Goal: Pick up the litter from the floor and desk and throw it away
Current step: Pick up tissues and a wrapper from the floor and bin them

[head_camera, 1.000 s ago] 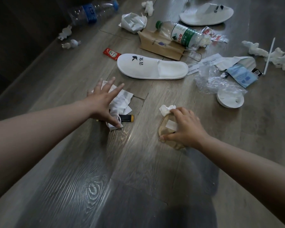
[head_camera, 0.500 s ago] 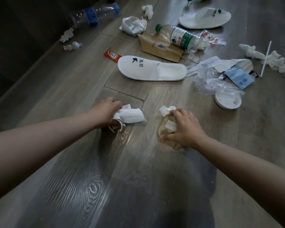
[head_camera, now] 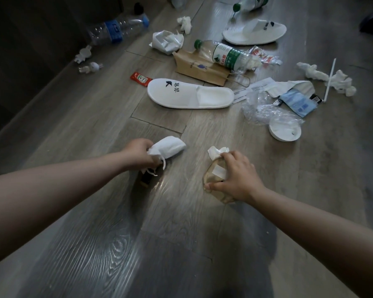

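— Two grips, both full?
— Yes. Left grip (head_camera: 138,154) clenched round a white paper wad (head_camera: 169,146), strings dangling, black-and-yellow stick (head_camera: 145,180) just beneath, low by the floor (head_camera: 181,244).
— Right grip (head_camera: 239,179)?
— Curled round a tan bag (head_camera: 211,182) stuffed with tissue (head_camera: 216,151), resting on the floor. Beyond, untouched: white slipper (head_camera: 190,94), green-labelled bottle (head_camera: 227,57), ketchup sachet (head_camera: 140,78), cup lid (head_camera: 284,131).

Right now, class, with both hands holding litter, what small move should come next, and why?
Probably lift the left hand, which grips the crumpled white paper wad, clear of the wooden floor; the right hand is full with a tan crumpled bag.
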A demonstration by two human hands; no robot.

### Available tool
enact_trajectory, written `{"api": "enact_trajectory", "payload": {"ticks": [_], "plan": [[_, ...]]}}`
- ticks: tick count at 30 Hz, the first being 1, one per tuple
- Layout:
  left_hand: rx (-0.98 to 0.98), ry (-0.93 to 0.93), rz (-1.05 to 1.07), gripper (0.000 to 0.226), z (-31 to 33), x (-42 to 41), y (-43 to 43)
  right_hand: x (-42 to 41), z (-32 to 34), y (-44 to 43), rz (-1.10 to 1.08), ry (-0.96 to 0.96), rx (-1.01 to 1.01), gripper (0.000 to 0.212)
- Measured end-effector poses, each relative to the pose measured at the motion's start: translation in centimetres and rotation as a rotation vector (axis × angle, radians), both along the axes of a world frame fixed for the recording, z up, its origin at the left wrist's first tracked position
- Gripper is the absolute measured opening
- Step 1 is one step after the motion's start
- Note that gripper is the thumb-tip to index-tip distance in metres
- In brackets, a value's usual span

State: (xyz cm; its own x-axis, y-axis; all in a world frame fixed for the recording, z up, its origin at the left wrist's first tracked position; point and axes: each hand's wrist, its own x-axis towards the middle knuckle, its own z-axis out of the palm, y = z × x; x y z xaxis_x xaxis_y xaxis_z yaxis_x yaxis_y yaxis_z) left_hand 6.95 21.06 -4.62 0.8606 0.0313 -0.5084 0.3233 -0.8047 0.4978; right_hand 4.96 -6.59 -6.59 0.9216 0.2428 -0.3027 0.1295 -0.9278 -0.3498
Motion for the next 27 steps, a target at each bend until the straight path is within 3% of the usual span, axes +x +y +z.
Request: {"api": "enact_trajectory", "payload": {"ticks": [3, 7, 9, 13, 16, 23, 27], "plan": [[-0.269, 0.068, 0.131, 0.013, 0.5, -0.6, -0.6, -0.3, 0.4, -0.6, -0.012, 0.000, 0.023, 0.093], [-0.447, 0.129, 0.179, 0.014, 1.0, -1.9, -1.7, -1.4, 1.8, -1.7, -0.081, -0.005, 0.121, 0.097], [-0.507, 0.177, 0.199, 0.026, 1.6, -2.6, -1.9, -2.4, 2.8, -2.5, -0.121, 0.024, 0.167, 0.097], [-0.567, 0.236, 0.290, 0.027, 5.0, -3.9, -3.7, -4.3, 5.4, -4.1, -0.264, 0.096, 0.263, 0.094], [-0.592, 0.250, 0.385, 0.045, 8.3, -4.8, -5.0, -5.6, 8.2, -4.1, -0.394, 0.136, 0.276, 0.086], [-0.629, 0.293, 0.435, 0.014, 23.6, -7.0, -7.9, -9.4, 22.9, -4.6, -0.620, 0.185, 0.312, 0.094], [-0.690, 0.313, 0.415, 0.019, 35.8, -7.5, -9.7, -10.0, 35.3, -5.3, -0.715, 0.173, 0.369, 0.095]]}}
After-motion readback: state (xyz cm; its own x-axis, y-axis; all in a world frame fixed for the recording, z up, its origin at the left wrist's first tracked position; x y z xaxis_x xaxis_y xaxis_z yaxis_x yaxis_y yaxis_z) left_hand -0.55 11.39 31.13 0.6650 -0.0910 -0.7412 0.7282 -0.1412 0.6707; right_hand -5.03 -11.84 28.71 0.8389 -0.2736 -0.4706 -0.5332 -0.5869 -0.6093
